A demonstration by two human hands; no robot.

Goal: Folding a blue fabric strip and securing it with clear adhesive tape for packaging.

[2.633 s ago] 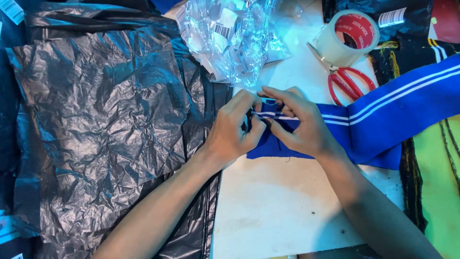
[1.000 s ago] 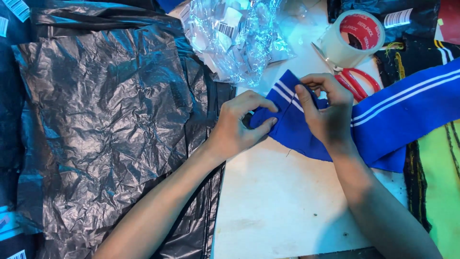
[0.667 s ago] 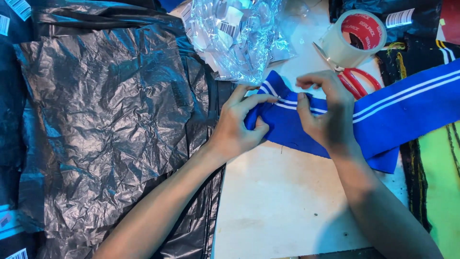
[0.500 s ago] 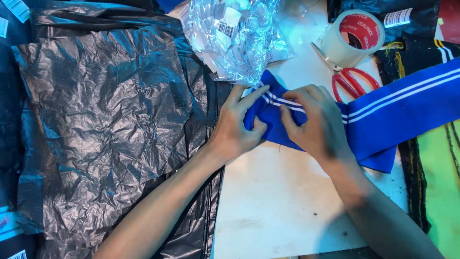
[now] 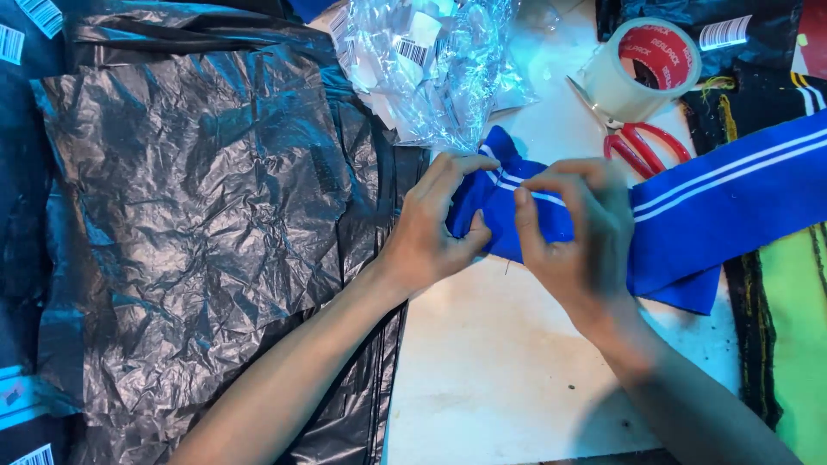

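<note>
Both hands work the near-left end of the long blue knitted band with two white stripes (image 5: 689, 202), which lies across the white worktop (image 5: 500, 362). The left hand (image 5: 431, 228) pinches its folded end; the right hand (image 5: 573, 232) pinches the striped edge just beside it. Folding neatly likely means keeping the stripes aligned. Far off lie a crumpled clear plastic bag with white barcode labels (image 5: 431, 60), a clear tape roll with a red core (image 5: 642, 65) and red-handled scissors (image 5: 642, 146); left, a black plastic sheet (image 5: 189, 215).
</note>
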